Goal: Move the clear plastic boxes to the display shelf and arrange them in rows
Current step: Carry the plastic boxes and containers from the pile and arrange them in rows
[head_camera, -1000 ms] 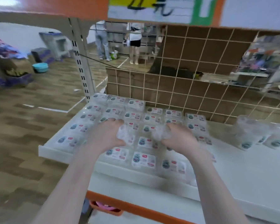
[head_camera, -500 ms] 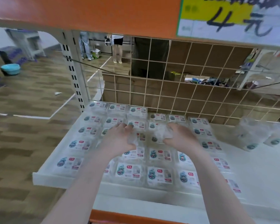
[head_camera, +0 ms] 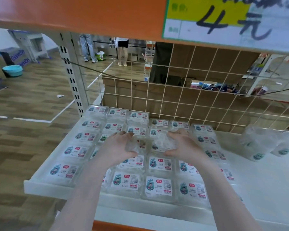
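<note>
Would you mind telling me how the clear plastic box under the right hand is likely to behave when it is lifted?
The clear plastic box is thin-walled and see-through, so it is probably light and may flex under the right hand. Its glossy surface looks slippery. Flat and low like the rows of boxes on the shelf, it seems unlikely to roll or tip.

Two bare forearms come up from the bottom edge of the frame toward its centre, with no sleeve, cuff or glove on either as far as the frame shows. The left hand [head_camera: 119,146] and the right hand [head_camera: 183,145] wear no ring, watch or bracelet that I can see. The fingernails are too blurred to tell apart.
</note>
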{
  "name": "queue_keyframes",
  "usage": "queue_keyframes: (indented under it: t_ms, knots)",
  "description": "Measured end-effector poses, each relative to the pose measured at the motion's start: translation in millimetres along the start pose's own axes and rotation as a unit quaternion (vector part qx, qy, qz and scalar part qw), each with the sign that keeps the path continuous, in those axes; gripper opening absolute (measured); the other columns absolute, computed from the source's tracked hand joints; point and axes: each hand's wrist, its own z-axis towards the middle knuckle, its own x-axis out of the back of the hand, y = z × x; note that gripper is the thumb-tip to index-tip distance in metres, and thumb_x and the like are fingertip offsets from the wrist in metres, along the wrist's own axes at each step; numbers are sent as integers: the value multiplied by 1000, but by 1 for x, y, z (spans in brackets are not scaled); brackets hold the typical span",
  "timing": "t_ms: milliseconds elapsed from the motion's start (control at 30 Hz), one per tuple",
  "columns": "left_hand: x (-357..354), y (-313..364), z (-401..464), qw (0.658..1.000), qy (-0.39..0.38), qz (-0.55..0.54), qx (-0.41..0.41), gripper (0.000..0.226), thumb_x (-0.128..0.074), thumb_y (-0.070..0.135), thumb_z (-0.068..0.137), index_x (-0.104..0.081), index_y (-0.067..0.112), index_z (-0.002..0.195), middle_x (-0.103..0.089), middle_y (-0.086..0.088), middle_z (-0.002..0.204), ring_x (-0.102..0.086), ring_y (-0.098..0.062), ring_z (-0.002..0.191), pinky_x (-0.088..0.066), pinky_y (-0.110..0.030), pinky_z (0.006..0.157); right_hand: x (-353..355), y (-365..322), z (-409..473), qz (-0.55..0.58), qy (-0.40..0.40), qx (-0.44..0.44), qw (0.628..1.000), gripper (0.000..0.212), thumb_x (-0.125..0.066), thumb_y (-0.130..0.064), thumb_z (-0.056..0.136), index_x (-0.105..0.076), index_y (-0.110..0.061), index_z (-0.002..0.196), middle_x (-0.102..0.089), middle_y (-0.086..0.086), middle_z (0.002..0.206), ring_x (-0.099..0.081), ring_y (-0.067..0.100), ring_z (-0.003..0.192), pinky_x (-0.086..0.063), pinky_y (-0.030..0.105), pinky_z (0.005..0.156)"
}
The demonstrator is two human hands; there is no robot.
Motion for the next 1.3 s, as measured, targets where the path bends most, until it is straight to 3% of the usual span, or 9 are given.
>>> queue_keyframes:
  t_ms: [133,267,400,600,800,1000,1300]
  knots:
    - [-1,-1,1,1000,9,-17,8,60,-64,48,79,-45,17,127,-53,-3,126,-49,-23,119,-42,-32,92,11,6,3,75,0,17,997,64,-70,-40,81,-44,-26,138,-46,-6,140,-46,16,124,-35,32,101]
    - [2,1,1,999,20,-18,22,67,-63,50,80,-42,19,135,-50,-4,134,-46,-23,124,-39,-30,95,24,15,10,111,6,31,993,48,-63,-42,85,-55,-25,129,-55,-11,128,-58,14,105,-37,25,82]
    - [5,2,-1,999,22,-18,27,65,-63,50,80,-42,20,135,-50,-4,134,-47,-22,122,-39,-28,92,29,24,25,127,28,60,990,38,-60,-35,89,-59,-22,125,-59,-6,124,-54,9,109,-36,24,88]
    - [9,4,-2,999,22,-8,37,67,-62,51,81,-38,25,139,-47,-2,137,-45,-22,124,-37,-26,86,25,30,46,116,76,96,986,31,-53,-26,94,-60,-18,122,-64,-2,118,-54,3,97,-38,21,86]
    - [11,5,-4,999,17,2,47,76,-60,53,82,-28,27,146,-39,1,145,-40,-20,130,-38,-29,94,17,33,61,108,73,72,989,36,-50,-25,96,-54,-16,130,-58,2,124,-52,18,115,-34,22,89]
    - [14,6,-7,999,9,-10,40,69,-61,49,83,-34,26,142,-43,-1,141,-44,-22,126,-36,-26,85,12,36,60,111,-6,59,992,51,-49,-40,94,-41,-18,140,-44,5,140,-47,20,122,-42,32,99]
    - [12,7,-6,999,8,-16,33,75,-62,48,83,-29,25,146,-39,-2,145,-41,-22,130,-38,-28,95,13,39,66,37,-34,54,997,78,-67,-51,78,-37,-20,143,-41,1,143,-40,20,129,-33,37,108]
